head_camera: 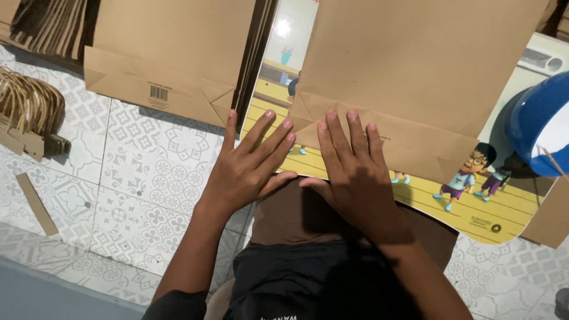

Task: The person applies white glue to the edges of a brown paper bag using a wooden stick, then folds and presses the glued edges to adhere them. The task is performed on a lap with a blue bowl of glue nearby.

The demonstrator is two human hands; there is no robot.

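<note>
A flat brown paper bag (415, 65) lies on a small table with a cartoon picture on its top (474, 207). My right hand (349, 172) presses flat on the bag's folded bottom edge, fingers spread. My left hand (249, 166) lies flat beside it, fingertips touching the bag's lower left corner and the table top. Neither hand grips anything.
Another flat brown paper bag (160, 53) rests on a stack at the upper left. A bundle of twisted paper handles (29, 106) and a cardboard strip (35, 204) lie on the patterned tile floor (136, 178). A blue round container (533, 124) stands at the right.
</note>
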